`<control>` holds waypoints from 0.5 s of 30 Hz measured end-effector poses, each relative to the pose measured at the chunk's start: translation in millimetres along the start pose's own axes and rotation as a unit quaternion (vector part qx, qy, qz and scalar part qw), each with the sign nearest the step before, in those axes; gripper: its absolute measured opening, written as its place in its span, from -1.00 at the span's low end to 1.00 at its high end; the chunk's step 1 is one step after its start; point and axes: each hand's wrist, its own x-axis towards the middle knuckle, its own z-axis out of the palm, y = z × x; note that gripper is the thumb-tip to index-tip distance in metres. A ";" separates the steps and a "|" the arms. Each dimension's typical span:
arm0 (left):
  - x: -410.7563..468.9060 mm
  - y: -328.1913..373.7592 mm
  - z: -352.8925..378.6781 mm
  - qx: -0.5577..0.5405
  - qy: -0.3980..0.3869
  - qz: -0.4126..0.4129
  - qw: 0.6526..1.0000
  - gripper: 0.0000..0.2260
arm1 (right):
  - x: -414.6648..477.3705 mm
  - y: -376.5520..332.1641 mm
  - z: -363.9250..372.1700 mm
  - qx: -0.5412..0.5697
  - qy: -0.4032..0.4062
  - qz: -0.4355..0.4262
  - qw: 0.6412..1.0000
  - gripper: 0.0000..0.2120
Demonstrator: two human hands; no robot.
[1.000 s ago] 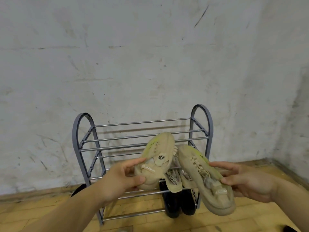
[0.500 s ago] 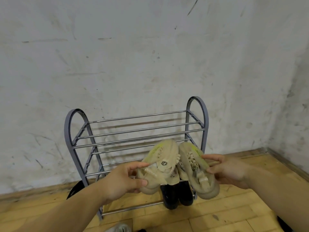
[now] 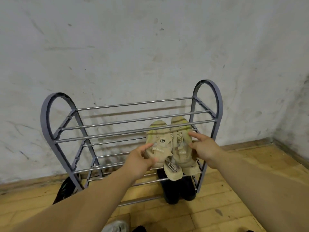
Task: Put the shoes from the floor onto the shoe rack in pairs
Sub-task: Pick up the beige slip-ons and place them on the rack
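Pair in hand: I see two beige shoes, the left beige shoe [image 3: 158,144] and the right beige shoe [image 3: 181,144], lying side by side and touching on the middle tier of the shoe rack [image 3: 48,118], at its right end, under the top tier's bars.
Long axis: both run from me toward the wall [image 3: 150,47], toes under the top bars, heels hanging out over the front bar toward my hands.
Left hand [image 3: 142,159]: thumb and fingers pinched on the heel side of the left shoe.
Right hand [image 3: 204,148]: fingers spread, tips touching the outer flank of the right shoe (I can't tell whether it grips or only steadies).
Nearer hand: each sits at its own shoe; neither needs to cross.
Coming move: I judge a short push straight away from me, along the shoes' length, would seat the heels.
Materials: soft matte fabric uppers, yellow-green at the toes, floppy printed tongue; rack of thin smooth metal rods in grey arched plastic ends.
Below: black shoes [image 3: 178,191] on the lowest tier.
Floor [image 3: 234,190]: worn wooden boards; a dark shoe [image 3: 64,191] by the rack's left foot (more shoes peek in at the bottom edge).
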 end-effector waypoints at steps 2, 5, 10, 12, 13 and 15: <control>16.1 -8.9 0.3 0.021 0.014 0.006 1.000 -0.46 | 8.3 -3.1 11.0 -0.009 0.008 -0.016 1.000 -0.56; 27.6 -18.5 -0.5 0.126 0.010 0.026 0.992 -0.46 | 15.6 -0.5 19.1 -0.061 0.031 -0.032 0.997 -0.54; 36.1 -30.1 -10.9 0.377 0.021 0.035 0.925 -0.42 | 11.7 9.9 15.8 -0.210 -0.009 -0.029 0.977 -0.35; 36.3 -32.0 -13.4 0.387 0.010 0.037 0.921 -0.39 | 7.9 12.9 16.6 -0.234 -0.020 -0.046 0.971 -0.22; 36.1 -32.5 -13.6 0.392 -0.001 0.041 0.919 -0.36 | 7.4 15.2 17.0 -0.253 -0.022 -0.059 0.965 -0.14; 34.8 -32.4 -13.5 0.413 -0.015 0.049 0.909 -0.26 | 7.6 19.5 19.2 -0.316 -0.028 -0.075 0.945 0.00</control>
